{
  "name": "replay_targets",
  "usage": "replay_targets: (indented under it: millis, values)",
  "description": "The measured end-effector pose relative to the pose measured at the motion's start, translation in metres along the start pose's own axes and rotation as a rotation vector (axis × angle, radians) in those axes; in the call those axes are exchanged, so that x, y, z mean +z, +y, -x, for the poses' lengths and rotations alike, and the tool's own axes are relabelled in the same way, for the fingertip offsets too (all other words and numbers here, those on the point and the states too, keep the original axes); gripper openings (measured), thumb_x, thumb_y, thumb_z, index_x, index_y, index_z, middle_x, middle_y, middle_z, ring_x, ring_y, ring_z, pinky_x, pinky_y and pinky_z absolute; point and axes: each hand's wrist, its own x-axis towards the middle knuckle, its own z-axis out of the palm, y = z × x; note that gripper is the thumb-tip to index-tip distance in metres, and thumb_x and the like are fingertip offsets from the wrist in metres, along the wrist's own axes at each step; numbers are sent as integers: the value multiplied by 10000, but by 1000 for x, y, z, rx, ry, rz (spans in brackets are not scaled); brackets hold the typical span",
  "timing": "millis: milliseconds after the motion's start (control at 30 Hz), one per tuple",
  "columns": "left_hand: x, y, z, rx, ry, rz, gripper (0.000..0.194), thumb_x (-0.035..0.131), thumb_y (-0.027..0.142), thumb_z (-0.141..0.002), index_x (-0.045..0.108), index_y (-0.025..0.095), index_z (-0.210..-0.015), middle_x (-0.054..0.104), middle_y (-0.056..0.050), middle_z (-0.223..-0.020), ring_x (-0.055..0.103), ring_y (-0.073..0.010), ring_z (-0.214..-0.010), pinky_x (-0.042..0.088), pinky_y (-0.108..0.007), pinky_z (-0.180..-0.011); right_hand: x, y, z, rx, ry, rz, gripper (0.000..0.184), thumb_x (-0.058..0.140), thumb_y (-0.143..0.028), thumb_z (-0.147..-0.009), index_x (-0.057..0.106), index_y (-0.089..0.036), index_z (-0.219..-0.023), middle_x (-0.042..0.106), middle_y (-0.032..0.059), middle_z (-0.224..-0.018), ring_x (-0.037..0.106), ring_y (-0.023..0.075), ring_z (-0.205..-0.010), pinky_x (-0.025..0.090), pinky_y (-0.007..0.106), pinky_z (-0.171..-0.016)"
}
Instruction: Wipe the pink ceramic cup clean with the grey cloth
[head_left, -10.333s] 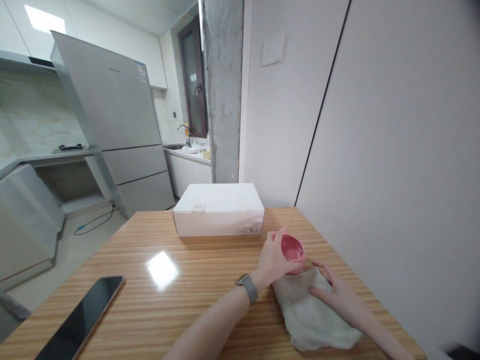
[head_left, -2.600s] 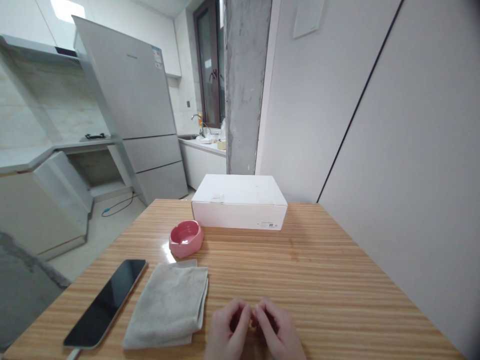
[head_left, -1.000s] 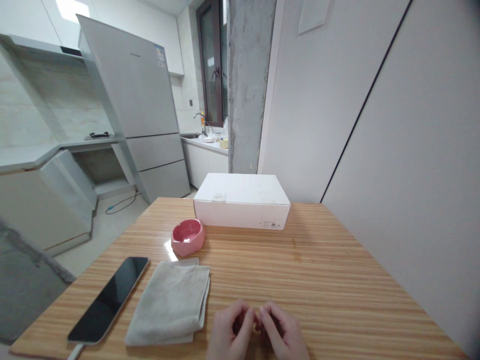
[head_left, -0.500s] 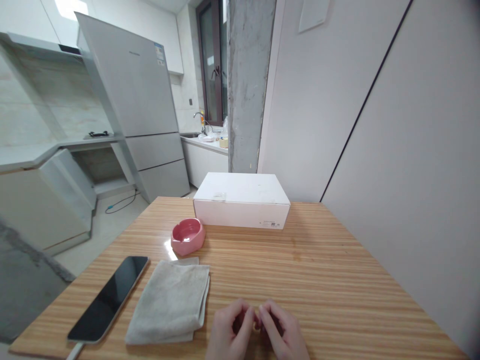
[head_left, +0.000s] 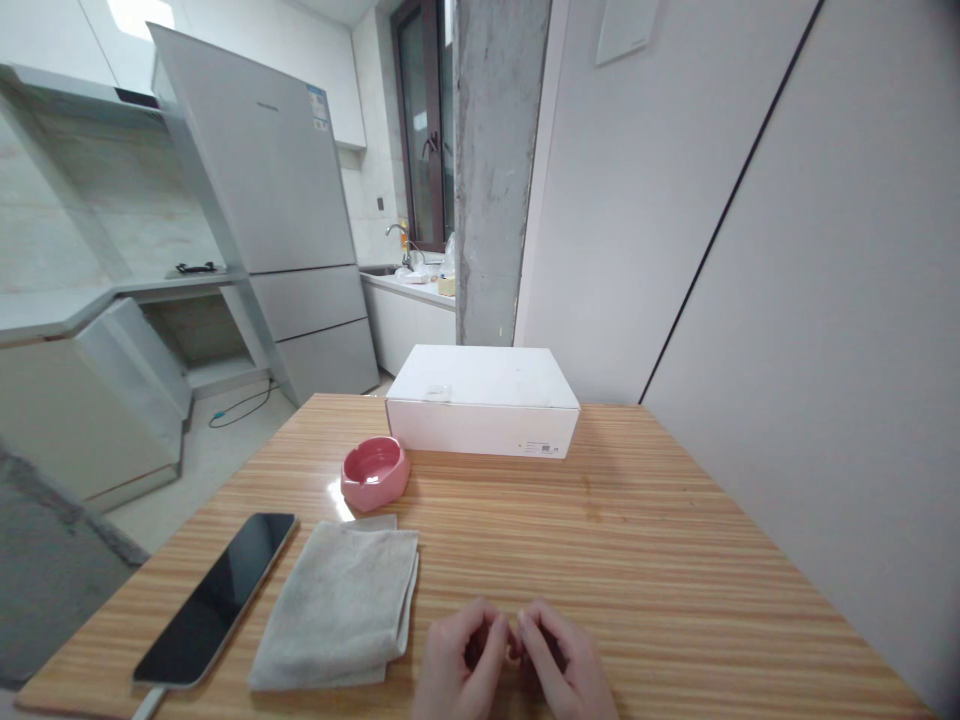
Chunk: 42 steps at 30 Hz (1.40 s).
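At the table's near edge my left hand (head_left: 463, 660) and my right hand (head_left: 562, 660) rest side by side, fingers curled and fingertips meeting in the middle. Both are closed; whether anything small sits between the fingertips is hidden. Just left of my left hand lies a folded grey cloth (head_left: 341, 605). Further left, a dark-screened phone (head_left: 217, 600) lies face up with a white cable plugged into its near end. Beyond the cloth stands a pink ashtray (head_left: 375, 475) with a notched rim.
A closed white box (head_left: 484, 400) stands at the far side of the wood-grain table (head_left: 675, 560), right of the ashtray. Behind it rises a concrete pillar (head_left: 501, 170). A grey fridge (head_left: 270, 180) stands at back left, and a white wall (head_left: 810, 300) borders the right.
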Motion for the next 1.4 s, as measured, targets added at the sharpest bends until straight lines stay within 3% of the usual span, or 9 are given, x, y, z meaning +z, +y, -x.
replay_targets:
  millis: [800, 933, 1000, 1067, 1167, 1200, 1267, 1333, 1400]
  values:
    - [0, -1, -1, 1, -10, -23, 453, 431, 469, -912, 634, 151, -660, 583, -17, -559, 478, -108, -508, 307, -213, -503, 0, 3, 0, 20, -8, 0, 412, 427, -517, -916, 541, -206, -670, 566, 19, -654, 538, 170, -636, 409, 262, -620]
    - [-1, 8, 1, -11, -27, -49, 454, 426, 488, -906, 638, 174, -657, 589, -21, -562, 494, -132, -515, 324, -241, -500, 1, 5, 0, 28, -21, -51, 423, 439, -539, -905, 539, -203, -669, 543, 14, -647, 520, 160, -623, 399, 255, -598]
    - [-13, 23, -1, -8, -37, -94, 462, 403, 505, -909, 643, 197, -663, 563, -12, -538, 491, -146, -502, 326, -261, -487, 2, 6, 0, 51, -34, -102, 438, 433, -564, -899, 531, -203, -672, 487, -11, -596, 473, 139, -552, 368, 248, -541]
    - [-38, 40, -11, -3, 10, -170, 446, 389, 509, -915, 645, 217, -694, 526, 6, -518, 486, -154, -496, 336, -270, -481, 5, 7, 0, 73, -41, -145, 467, 409, -591, -898, 517, -202, -661, 419, -38, -545, 411, 118, -485, 323, 245, -493]
    - [-94, 51, -48, 91, 267, -357, 327, 482, 500, -876, 656, 223, -891, 626, -21, -775, 585, -190, -724, 453, -295, -662, 7, 6, 1, 78, -19, -144, 508, 394, -616, -891, 514, -196, -633, 418, -31, -541, 413, 115, -487, 302, 244, -482]
    - [-113, 47, -64, 133, 357, -441, 371, 555, 521, -823, 642, 214, -1010, 632, -49, -930, 601, -224, -872, 471, -335, -782, 7, 5, 1, 79, -13, -136, 513, 398, -620, -888, 517, -193, -630, 429, -26, -548, 424, 116, -496, 302, 243, -482]
    - [-146, 29, -94, 123, 476, -574, 707, 671, 570, -686, 536, 159, -1245, 533, -134, -1225, 517, -316, -1151, 415, -437, -975, 6, 3, 1, 87, -7, -126, 518, 400, -626, -884, 523, -190, -631, 434, -24, -547, 426, 116, -495, 301, 242, -479]
    - [-169, 4, -116, 14, 447, -615, 897, 706, 565, -627, 431, 105, -1347, 464, -188, -1321, 429, -360, -1266, 366, -481, -1037, 4, 1, 1, 94, -13, -120, 520, 397, -627, -884, 526, -191, -632, 428, -28, -539, 422, 116, -489, 304, 240, -475]
    - [-180, -18, -127, -58, 395, -564, 889, 732, 547, -590, 465, 103, -1313, 506, -186, -1297, 461, -366, -1246, 380, -481, -1028, 3, 1, 1, 90, -14, -103, 523, 392, -626, -886, 531, -191, -629, 442, -21, -545, 439, 122, -504, 325, 238, -486]
